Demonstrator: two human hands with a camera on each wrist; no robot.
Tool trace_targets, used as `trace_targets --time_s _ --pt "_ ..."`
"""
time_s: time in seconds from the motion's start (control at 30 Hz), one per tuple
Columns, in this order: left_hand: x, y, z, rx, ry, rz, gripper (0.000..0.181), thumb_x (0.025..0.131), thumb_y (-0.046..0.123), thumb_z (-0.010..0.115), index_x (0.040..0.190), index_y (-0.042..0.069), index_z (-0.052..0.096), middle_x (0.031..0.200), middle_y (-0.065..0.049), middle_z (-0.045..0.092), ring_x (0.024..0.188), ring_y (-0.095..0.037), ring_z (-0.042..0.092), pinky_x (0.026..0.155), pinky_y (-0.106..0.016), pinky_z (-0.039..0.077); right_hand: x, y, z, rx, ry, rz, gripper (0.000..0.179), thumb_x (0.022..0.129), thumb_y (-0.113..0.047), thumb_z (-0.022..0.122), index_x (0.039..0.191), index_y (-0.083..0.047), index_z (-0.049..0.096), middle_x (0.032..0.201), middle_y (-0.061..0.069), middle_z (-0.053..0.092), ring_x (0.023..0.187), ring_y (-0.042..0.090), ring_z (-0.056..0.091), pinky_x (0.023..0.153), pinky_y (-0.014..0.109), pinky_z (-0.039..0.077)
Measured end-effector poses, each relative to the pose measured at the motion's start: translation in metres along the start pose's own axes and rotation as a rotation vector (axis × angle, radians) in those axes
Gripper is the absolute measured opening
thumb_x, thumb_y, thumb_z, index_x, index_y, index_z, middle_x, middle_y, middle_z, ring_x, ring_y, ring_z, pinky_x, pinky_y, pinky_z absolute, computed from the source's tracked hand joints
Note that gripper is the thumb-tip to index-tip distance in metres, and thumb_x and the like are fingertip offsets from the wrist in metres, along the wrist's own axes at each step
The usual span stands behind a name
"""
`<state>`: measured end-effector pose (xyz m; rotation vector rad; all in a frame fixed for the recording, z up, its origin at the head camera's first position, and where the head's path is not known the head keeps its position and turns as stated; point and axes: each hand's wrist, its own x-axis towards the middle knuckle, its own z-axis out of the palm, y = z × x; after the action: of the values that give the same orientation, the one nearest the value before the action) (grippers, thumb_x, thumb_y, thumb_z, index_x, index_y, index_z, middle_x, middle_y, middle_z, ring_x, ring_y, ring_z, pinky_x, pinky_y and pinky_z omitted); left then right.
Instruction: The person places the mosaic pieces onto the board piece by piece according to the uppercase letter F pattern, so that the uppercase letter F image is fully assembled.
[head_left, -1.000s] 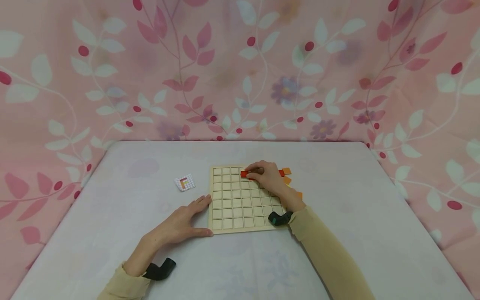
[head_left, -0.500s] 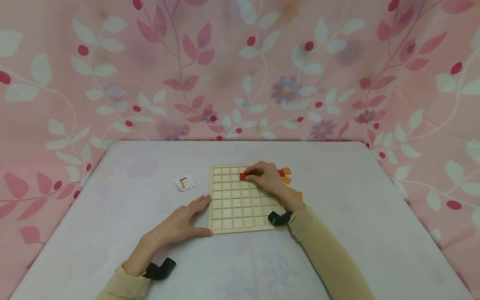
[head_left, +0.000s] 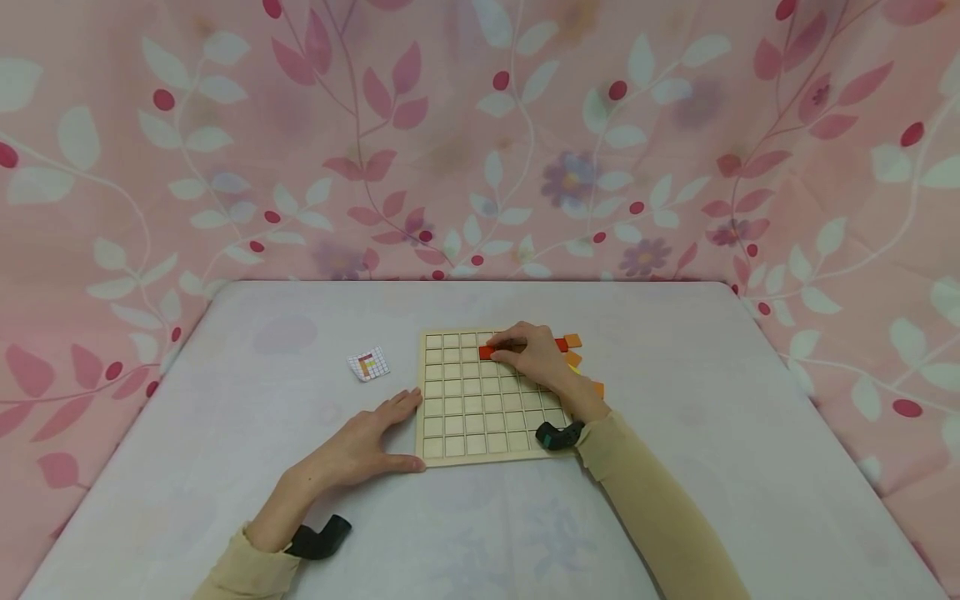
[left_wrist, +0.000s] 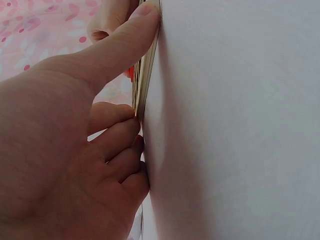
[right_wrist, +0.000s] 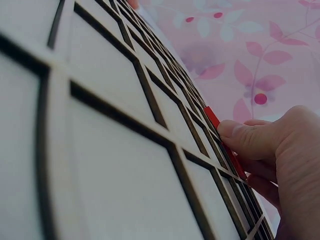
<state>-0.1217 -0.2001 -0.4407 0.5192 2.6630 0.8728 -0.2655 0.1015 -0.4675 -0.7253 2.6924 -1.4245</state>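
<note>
A square wooden grid board [head_left: 454, 407] with rows of recessed cells lies on the table. My right hand [head_left: 536, 354] reaches over its far part, thumb and fingers pinching a flat red tile [head_left: 485, 353] at the grid; the hand covers part of it. In the right wrist view the red tile [right_wrist: 212, 116] shows as a strip along the cells, with the thumb on it. My left hand [head_left: 360, 446] rests at the board's left edge, thumb near the front corner and fingertips farther up. The left wrist view shows that thumb and the fingers against the board's side [left_wrist: 145, 82].
Several orange tiles [head_left: 573, 341] and another red tile [head_left: 562, 344] lie at the board's right edge, partly behind the right hand. A small paper card [head_left: 368, 365] with a coloured grid pattern lies left of the board. A pink floral cloth [head_left: 480, 142] hangs behind the table.
My right hand has moved the red tile very slightly left and toward me, and it sits lower at the grid. My left hand has stayed at the board's edge.
</note>
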Motion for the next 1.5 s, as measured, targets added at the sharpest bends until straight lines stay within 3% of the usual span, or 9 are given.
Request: trace_targets --time_s 0.77,0.97,1.07,1.23,1.5 --pt "0.001 0.002 -0.001 -0.013 -0.010 -0.015 0.100 0.078 0.050 0.082 0.158 0.018 0.031 0.165 -0.002 0.027 0.152 -0.031 0.023 0.117 -0.062 0.024 0.000 0.000 0.000 -0.010 -0.006 -0.032 0.021 0.089 -0.016 0.077 0.110 -0.014 0.078 0.104 0.002 0.070 0.098 0.018 0.067 0.087 0.035 0.057" --pt "0.000 0.001 -0.001 -0.013 -0.003 -0.011 0.101 0.078 0.051 0.081 0.158 0.018 0.031 0.164 -0.006 0.028 0.151 -0.034 0.024 0.116 -0.064 0.024 0.000 -0.001 -0.001 -0.001 0.000 -0.032 0.022 0.089 -0.018 0.077 0.110 -0.012 0.077 0.106 0.003 0.071 0.100 0.020 0.068 0.090 0.036 0.056" --pt "0.001 0.000 0.001 -0.016 -0.008 -0.011 0.101 0.078 0.052 0.081 0.158 0.018 0.031 0.164 -0.007 0.027 0.151 -0.034 0.025 0.115 -0.065 0.025 0.000 -0.011 -0.012 0.033 0.049 -0.033 0.023 0.089 -0.021 0.077 0.110 -0.011 0.077 0.109 0.005 0.071 0.105 0.024 0.067 0.097 0.045 0.053" --pt "0.002 0.002 0.003 -0.017 -0.015 -0.018 0.100 0.078 0.053 0.081 0.158 0.019 0.031 0.165 -0.004 0.027 0.152 -0.031 0.024 0.116 -0.064 0.025 -0.003 -0.023 -0.047 0.075 0.145 -0.022 0.025 0.091 -0.028 0.076 0.110 -0.013 0.077 0.115 0.005 0.071 0.115 0.026 0.061 0.107 0.056 0.042" --pt "0.000 0.001 0.001 0.001 -0.007 -0.017 0.100 0.078 0.053 0.080 0.158 0.017 0.031 0.164 -0.007 0.027 0.151 -0.035 0.024 0.116 -0.066 0.024 -0.025 0.005 -0.088 -0.046 0.182 0.065 0.023 0.093 -0.034 0.072 0.109 -0.018 0.077 0.115 0.003 0.071 0.116 0.023 0.058 0.107 0.056 0.041"
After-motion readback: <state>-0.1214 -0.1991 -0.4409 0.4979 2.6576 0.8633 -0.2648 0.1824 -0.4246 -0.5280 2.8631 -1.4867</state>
